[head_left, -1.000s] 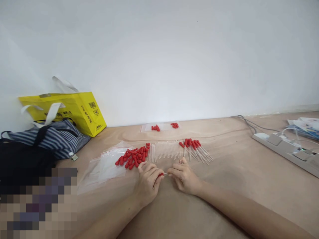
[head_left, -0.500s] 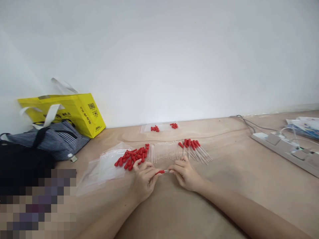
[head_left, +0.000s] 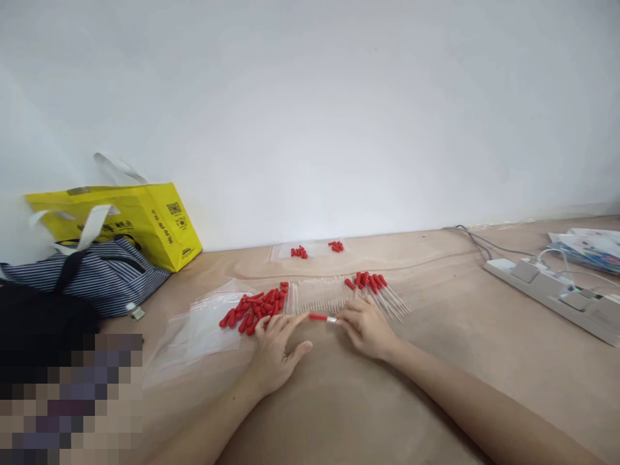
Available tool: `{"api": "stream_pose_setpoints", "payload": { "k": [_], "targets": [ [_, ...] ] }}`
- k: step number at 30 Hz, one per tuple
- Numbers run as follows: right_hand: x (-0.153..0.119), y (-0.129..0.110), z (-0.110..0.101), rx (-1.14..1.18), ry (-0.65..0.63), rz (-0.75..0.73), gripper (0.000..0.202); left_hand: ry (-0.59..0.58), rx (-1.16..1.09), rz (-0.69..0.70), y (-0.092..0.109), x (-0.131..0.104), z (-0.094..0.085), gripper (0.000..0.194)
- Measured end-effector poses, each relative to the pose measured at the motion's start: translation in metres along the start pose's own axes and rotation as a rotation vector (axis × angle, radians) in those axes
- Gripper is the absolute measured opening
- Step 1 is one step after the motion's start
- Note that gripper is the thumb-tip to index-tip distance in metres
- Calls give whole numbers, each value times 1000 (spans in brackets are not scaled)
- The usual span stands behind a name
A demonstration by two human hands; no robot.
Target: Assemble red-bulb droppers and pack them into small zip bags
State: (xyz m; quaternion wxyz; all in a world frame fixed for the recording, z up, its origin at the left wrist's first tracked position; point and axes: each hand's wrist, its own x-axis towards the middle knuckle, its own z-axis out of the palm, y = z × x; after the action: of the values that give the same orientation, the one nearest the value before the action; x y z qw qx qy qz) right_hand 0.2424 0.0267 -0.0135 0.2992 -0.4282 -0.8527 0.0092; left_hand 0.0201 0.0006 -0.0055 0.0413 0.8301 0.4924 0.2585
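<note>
My right hand [head_left: 367, 326] pinches the clear tube of a dropper. Its red rubber bulb [head_left: 318, 317] points left, close to the fingertips of my left hand [head_left: 277, 352]. That left hand is open, thumb spread away from the fingers, with its fingertips near a heap of loose red bulbs [head_left: 252, 311]. Beyond the hands lies a row of clear thin tubes [head_left: 320, 294]. Just past my right hand several droppers [head_left: 387, 297] with red bulbs on their tubes lie fanned out.
Clear zip bags [head_left: 206, 323] lie under and beside the loose bulbs. Another bag [head_left: 317, 249] with red bulbs and tubes is by the wall. At left stand a yellow bag [head_left: 145, 219] and a striped bag [head_left: 111, 274]; at right, a power strip [head_left: 547, 287] with cables and some papers [head_left: 591, 245].
My left hand has let go of the red bulb and spread its fingers. My right hand keeps the dropper, now slightly farther from me.
</note>
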Motion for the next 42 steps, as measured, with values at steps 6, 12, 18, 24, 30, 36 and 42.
{"api": "stream_pose_setpoints", "payload": {
  "k": [6,12,18,24,30,36,42],
  "targets": [
    [29,17,1,-206,-41,580,22,70,49,-121,-3,2,5,26],
    [42,16,8,-336,-113,654,23,65,69,-101,-3,1,6,15],
    [38,23,2,-351,-135,639,24,98,93,-90,-2,1,7,12],
    [34,26,-10,-339,-149,636,23,146,141,-145,-3,3,5,11],
    [40,21,-3,-331,-173,621,31,188,330,-263,-20,42,-10,19],
    [48,23,5,-351,-238,686,30,-32,410,-480,-42,100,-14,32],
    [52,25,10,-370,-285,709,28,-101,436,-538,-54,121,-1,30]
  ]
}}
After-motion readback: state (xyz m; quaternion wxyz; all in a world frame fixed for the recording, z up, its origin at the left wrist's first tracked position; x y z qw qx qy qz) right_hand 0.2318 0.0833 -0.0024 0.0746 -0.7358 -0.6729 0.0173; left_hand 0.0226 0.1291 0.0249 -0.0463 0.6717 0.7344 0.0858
